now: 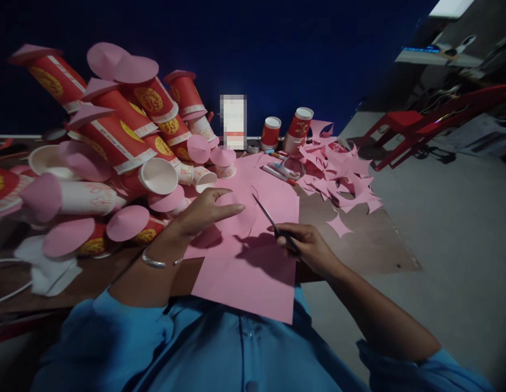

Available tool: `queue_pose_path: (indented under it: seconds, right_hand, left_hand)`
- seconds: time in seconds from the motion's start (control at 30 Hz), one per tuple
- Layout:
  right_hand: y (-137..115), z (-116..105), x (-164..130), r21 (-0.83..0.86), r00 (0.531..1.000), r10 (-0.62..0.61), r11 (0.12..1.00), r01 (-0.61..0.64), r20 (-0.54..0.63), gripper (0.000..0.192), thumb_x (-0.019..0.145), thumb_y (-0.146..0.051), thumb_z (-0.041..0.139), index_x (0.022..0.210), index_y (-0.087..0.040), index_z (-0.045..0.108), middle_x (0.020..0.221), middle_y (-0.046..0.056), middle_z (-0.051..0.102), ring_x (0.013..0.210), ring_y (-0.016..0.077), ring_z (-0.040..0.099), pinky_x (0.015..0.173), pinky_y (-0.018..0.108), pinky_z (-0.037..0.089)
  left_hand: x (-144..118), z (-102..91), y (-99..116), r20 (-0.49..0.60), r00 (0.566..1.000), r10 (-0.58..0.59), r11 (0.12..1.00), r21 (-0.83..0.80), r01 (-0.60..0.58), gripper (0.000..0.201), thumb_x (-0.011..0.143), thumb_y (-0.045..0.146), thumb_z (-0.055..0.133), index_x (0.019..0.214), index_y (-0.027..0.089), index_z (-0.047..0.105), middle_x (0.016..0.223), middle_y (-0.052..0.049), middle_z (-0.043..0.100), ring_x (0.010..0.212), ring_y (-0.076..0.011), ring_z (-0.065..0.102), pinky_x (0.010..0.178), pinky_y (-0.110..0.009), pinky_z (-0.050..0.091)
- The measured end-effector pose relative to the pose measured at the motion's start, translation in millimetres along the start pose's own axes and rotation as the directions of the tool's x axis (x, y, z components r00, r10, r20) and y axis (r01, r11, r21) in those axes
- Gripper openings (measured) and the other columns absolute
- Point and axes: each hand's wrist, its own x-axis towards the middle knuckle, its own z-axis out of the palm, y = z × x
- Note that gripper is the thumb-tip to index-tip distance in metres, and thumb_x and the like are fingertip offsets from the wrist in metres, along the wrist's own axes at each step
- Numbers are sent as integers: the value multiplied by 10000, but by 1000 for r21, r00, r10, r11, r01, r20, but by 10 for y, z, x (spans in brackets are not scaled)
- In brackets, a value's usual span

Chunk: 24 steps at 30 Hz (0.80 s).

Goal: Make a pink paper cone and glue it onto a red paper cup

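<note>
My left hand point(210, 210) is closed on a round piece of pink paper point(239, 218), its thumb lying on top of the disc. In my right hand point(304, 245) is a pair of scissors point(266, 213) with dark handles. The blades point up and left, close to the right edge of the disc. Under both hands lies a large pink paper sheet point(247, 286), its lower part hanging past the table edge over my blue shirt. A curved line shows on the paper near the blade tips.
Red and white paper cups with pink cone tops point(118, 136) are heaped at the left. Pink offcuts point(338, 169) pile up at the right of the brown table point(383, 242). Two cup stacks point(297, 130) stand at the back. A red stool point(400, 130) is beyond.
</note>
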Motion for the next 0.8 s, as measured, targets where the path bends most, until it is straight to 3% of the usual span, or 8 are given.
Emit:
queue_pose_path:
  seconds: [0.1,0.2,0.3,0.43,0.53,0.63,0.73,0.8]
  right_hand:
    - [73,-51,7,-273,974,-220,941,198,-51,304,930,-366,722,1166,-194,805,809,25,685,600,116,565,562,258,471]
    - [147,-81,-35,-668,885,-462,640,379,60,313,974,-231,625,1251,-176,760,874,62,712,716,163,654,647,280,532]
    - [211,-78,-81,-847,833,-508,324,421,220,402,991,-160,577,1385,-173,660,1044,108,756,808,192,714,689,292,581]
    - [274,-83,-40,-898,817,-472,110,427,331,466,995,-144,571,1461,-166,570,1221,152,750,1053,251,740,890,365,637]
    - [271,-102,54,-931,849,-424,38,363,314,454,1000,-163,579,1452,-128,568,1246,177,741,1090,273,727,915,380,633]
    - [207,-123,160,-957,897,-361,36,287,255,423,1009,-177,576,1429,-124,597,1248,184,740,1060,268,725,878,340,615]
    - [124,-164,277,-970,936,-300,103,222,183,428,1013,-196,573,1436,-157,613,1287,183,739,1060,269,731,827,323,599]
    - [83,-211,369,-961,947,-303,215,173,103,438,1001,-209,583,1436,-177,629,1293,181,744,1051,281,736,811,346,591]
  left_hand:
    - [28,-7,-54,-59,997,41,995,-86,-46,360,685,429,940,944,202,836,931,-74,797,940,-271,740,854,-380,619]
    - [54,-8,-78,-164,980,114,984,-117,-134,330,678,390,947,910,197,814,950,-60,770,980,-256,728,880,-361,614]
    - [63,-2,-66,-234,963,134,974,-149,-171,338,658,366,945,881,179,775,930,-43,740,938,-223,707,851,-333,595]
    - [62,14,-47,-252,963,96,955,-249,-160,393,662,410,928,912,163,752,886,-39,741,854,-204,687,796,-326,567]
    - [70,25,-55,-292,949,122,952,-236,-195,393,660,434,938,888,166,761,869,-33,744,838,-195,675,817,-329,554]
    - [90,30,-86,-309,940,147,956,-201,-216,386,686,484,929,851,170,776,857,-38,743,835,-196,664,820,-338,551]
    - [116,24,-136,-306,937,167,956,-183,-230,389,703,514,920,832,174,780,839,-36,735,833,-198,661,818,-346,557]
    - [131,17,-168,-309,935,176,955,-177,-238,388,711,515,918,846,177,784,841,-31,732,840,-197,664,826,-349,560]
